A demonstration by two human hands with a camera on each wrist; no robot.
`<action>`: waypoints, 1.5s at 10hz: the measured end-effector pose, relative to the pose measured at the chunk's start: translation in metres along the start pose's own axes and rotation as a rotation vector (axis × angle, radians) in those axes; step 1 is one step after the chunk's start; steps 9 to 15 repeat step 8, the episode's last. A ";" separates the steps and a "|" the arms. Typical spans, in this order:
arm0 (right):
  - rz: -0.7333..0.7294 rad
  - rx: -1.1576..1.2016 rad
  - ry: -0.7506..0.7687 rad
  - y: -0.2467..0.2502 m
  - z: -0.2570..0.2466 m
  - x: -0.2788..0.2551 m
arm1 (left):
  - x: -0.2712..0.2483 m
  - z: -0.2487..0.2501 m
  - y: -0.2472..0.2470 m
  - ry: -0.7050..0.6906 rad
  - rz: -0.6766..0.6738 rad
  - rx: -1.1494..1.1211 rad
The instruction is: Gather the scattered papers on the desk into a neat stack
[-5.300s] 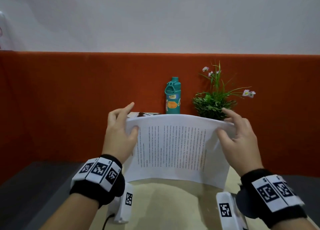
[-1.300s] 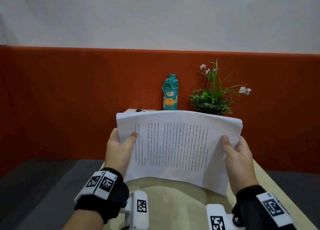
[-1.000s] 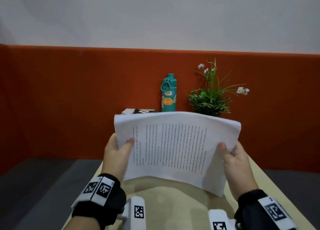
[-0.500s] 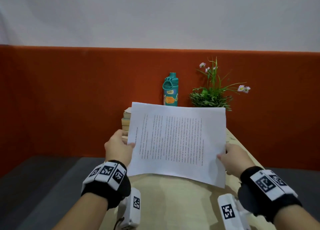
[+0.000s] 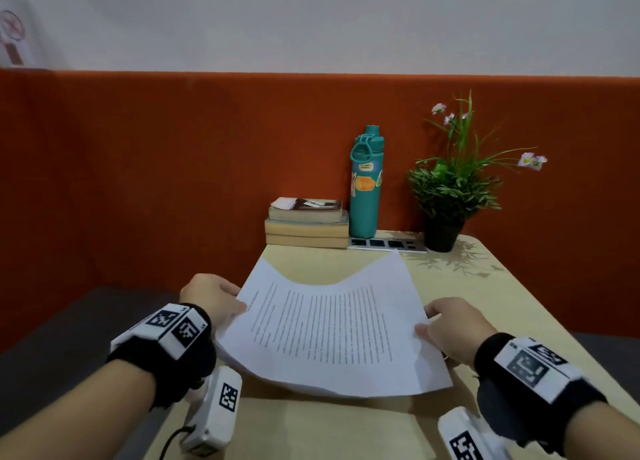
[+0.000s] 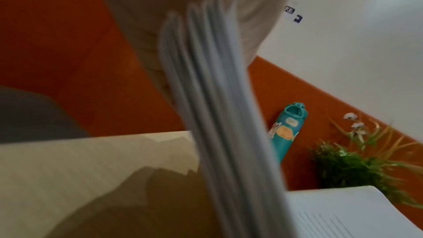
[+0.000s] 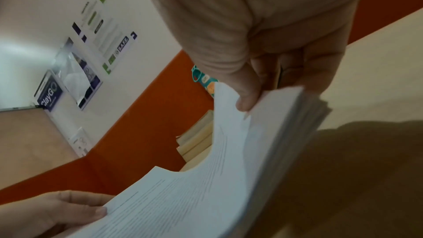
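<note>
A stack of white printed papers (image 5: pixel 332 328) lies almost flat just above the light wooden desk (image 5: pixel 519 307), its middle sagging. My left hand (image 5: pixel 214 298) grips the stack's left edge, thumb on top. My right hand (image 5: pixel 446 324) holds the right edge the same way. In the right wrist view my thumb presses on the top sheet of the papers (image 7: pixel 206 184) and the fingers curl under the edge. The left wrist view shows the blurred sheet edges of the papers (image 6: pixel 219 115) fanned apart.
At the desk's far edge stand a pile of books (image 5: pixel 306 224), a teal water bottle (image 5: pixel 365 185) and a potted plant (image 5: pixel 450 189), with a power strip (image 5: pixel 388 244) between them. An orange partition (image 5: pixel 173 168) runs behind. Bare desk shows under and around the papers.
The stack has swung down from upright in front of me to nearly flat over the desk. Both hands have come down with it, still holding its side edges.
</note>
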State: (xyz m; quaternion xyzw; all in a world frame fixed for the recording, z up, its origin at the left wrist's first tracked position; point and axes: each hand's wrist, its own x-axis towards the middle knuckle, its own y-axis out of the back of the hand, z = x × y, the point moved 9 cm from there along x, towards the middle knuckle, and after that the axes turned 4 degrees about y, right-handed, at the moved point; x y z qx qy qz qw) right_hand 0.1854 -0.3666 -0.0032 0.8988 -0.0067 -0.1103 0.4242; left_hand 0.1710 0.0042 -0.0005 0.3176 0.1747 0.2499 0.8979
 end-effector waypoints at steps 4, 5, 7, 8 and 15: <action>-0.014 -0.362 -0.123 -0.019 0.018 0.020 | 0.014 -0.018 -0.019 0.107 -0.071 0.384; -0.026 -0.343 -0.118 -0.022 0.019 0.023 | 0.017 -0.018 -0.022 0.098 -0.074 0.411; -0.002 -0.254 -0.150 -0.022 0.021 0.017 | 0.008 -0.011 -0.028 0.025 -0.090 0.486; -0.015 -0.185 -0.141 -0.013 0.022 0.009 | -0.001 -0.005 -0.022 0.015 -0.165 0.511; -0.015 -0.185 -0.141 -0.013 0.022 0.009 | -0.001 -0.005 -0.022 0.015 -0.165 0.511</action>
